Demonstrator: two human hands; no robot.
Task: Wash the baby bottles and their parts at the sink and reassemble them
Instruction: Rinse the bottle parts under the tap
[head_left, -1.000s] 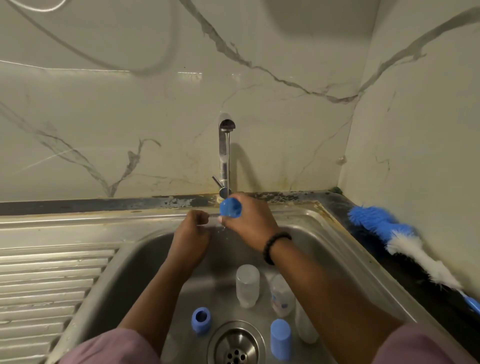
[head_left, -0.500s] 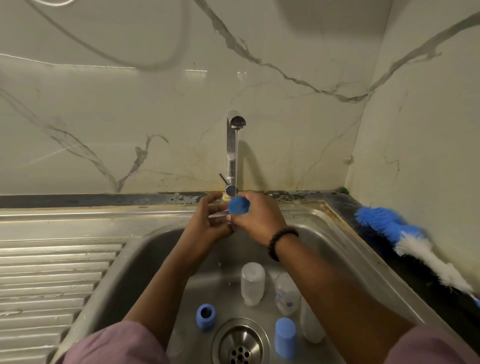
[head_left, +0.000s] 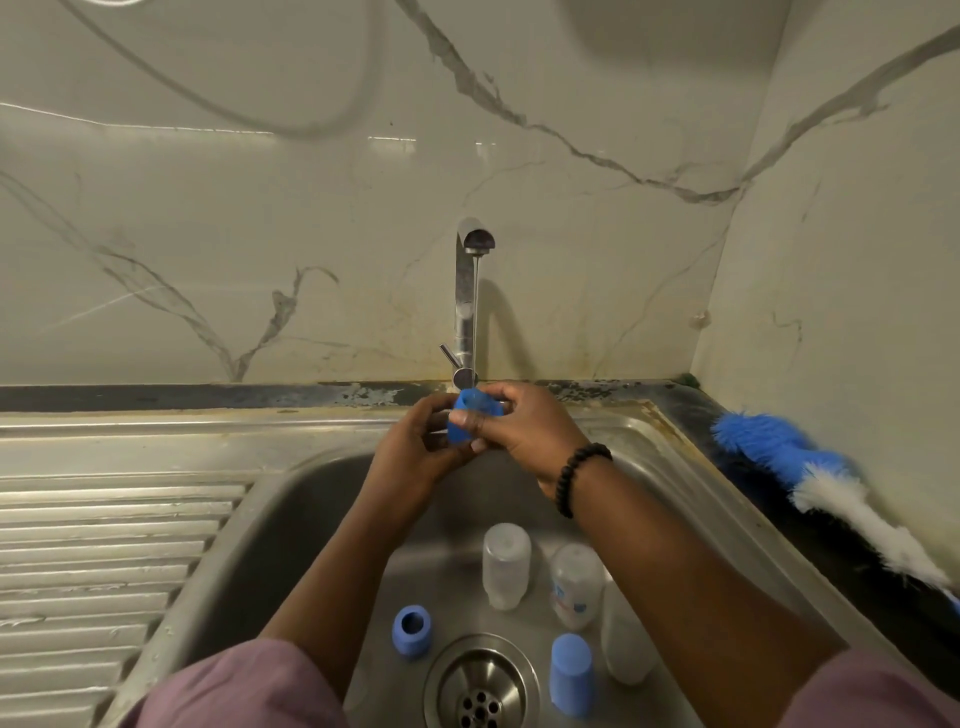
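Observation:
Under the tap (head_left: 467, 291), at the back of the steel sink (head_left: 291, 499), both hands hold one blue bottle part (head_left: 470, 413). My right hand (head_left: 524, 431) grips it from the right with curled fingers. From the left and below, my left hand (head_left: 421, 447) holds the same part. A thin stream of water falls from the spout onto it. In the sink basin stand clear bottles: one (head_left: 506, 564) upside down, a second (head_left: 574, 584) with print, a third (head_left: 626, 642) beside it. A blue ring (head_left: 411, 634) and a blue cap (head_left: 570, 673) flank the drain (head_left: 480, 686).
A blue and white bottle brush (head_left: 810, 478) lies on the dark counter to the right of the sink. The ribbed draining board (head_left: 104, 571) stretches to the left. Marble wall panels close off the back and right side.
My left hand has come in against the blue part, which has turned in my right hand so its side and opening show.

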